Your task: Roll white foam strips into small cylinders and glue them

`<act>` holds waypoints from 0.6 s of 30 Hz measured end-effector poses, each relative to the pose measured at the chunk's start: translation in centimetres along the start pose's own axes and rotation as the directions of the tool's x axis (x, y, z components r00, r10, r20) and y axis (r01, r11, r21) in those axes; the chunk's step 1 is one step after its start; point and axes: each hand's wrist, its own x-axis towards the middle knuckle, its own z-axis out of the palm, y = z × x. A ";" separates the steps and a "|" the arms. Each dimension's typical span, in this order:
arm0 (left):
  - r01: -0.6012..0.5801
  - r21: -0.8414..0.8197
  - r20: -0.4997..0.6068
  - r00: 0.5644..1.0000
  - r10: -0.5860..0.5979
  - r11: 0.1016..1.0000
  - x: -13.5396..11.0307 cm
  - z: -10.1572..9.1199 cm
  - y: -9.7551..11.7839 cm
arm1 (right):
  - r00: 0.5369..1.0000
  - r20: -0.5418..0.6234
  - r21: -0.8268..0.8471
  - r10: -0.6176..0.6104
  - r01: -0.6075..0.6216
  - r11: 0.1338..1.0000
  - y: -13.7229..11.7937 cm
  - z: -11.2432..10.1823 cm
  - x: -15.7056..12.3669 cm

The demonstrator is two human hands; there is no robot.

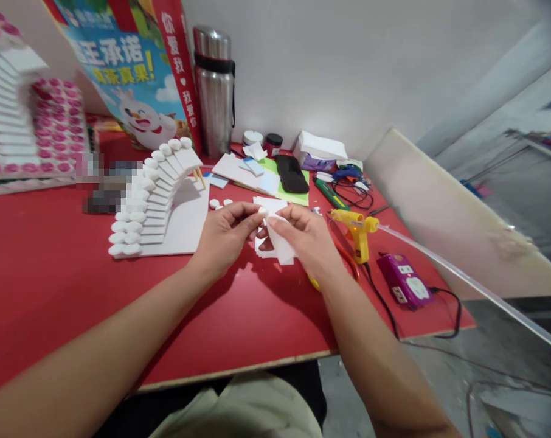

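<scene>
My left hand (227, 234) is closed, with thumb and forefinger pinching a small white piece (262, 211). My right hand (307, 236) grips a strip of white paper (282, 243), whose upper end meets the small piece. Whether the two are one sheet I cannot tell. Beneath both hands lie more white paper pieces (259, 248). Several white rounded pads (214, 204) rest just beyond my left fingers. To the left stands a white curved staircase model (154, 222), its outer edge lined with similar pads.
A yellow glue gun (358, 230) with a long clear stick lies right of my right hand, near a purple power box (405, 281) and cables. Behind are a steel flask (214, 91), a black phone-like case (292, 174) and a pink-and-white model (59, 125). The red table (239, 328) ends close to me.
</scene>
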 end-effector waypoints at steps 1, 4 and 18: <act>-0.013 0.007 0.000 1.000 0.013 1.000 0.1 -0.2 -0.1 | 0.996 0.061 0.101 0.071 -0.077 0.992 -0.1 -0.4 0.1; -0.056 0.044 -0.002 0.998 0.056 0.997 0.2 -0.4 -0.1 | 0.982 0.081 0.214 0.168 -0.182 0.960 -0.2 -1.2 0.6; -0.054 0.092 0.029 0.998 0.052 0.994 -0.2 0.3 0.2 | 0.996 -0.066 0.060 0.061 -0.057 0.997 0.5 -1.1 0.7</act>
